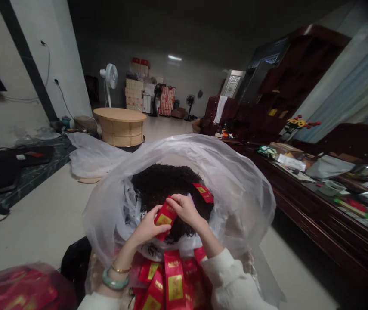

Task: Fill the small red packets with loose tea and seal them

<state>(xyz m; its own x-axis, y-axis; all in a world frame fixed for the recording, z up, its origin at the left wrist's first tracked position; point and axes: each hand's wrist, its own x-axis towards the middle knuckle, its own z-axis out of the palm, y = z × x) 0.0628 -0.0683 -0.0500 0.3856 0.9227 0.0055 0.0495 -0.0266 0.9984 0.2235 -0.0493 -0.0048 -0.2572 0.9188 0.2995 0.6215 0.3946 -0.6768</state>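
pale, smooth floor spreads through a dim room, with a round wooden table, a white fan and stacked boxes toward the back, and a long dark wooden table crowded with odds and ends on the right. close to the body, a large translucent bag opens wide around a dark heap of thin, wiry, dry-looking strands.

the red packet sits between both hands, over the near part of that heap. its long axis runs away from the body, the far end tipped a little to the right; the right hand is nearer that far end and pinches it, while the left hand grips the side and lower part, thumb laid across the front. whether the packet's top is open or sealed, i cannot tell.

it is a slim, oblong sleeve, glossy red with a gold panel and gold lettering. another packet of the same look lies on the strands at the heap's right side, and more packets overlap in a loose pile nearer the body. the bag's film is thin, cloudy and creased. a smooth green bangle and a gold bracelet circle the left wrist.
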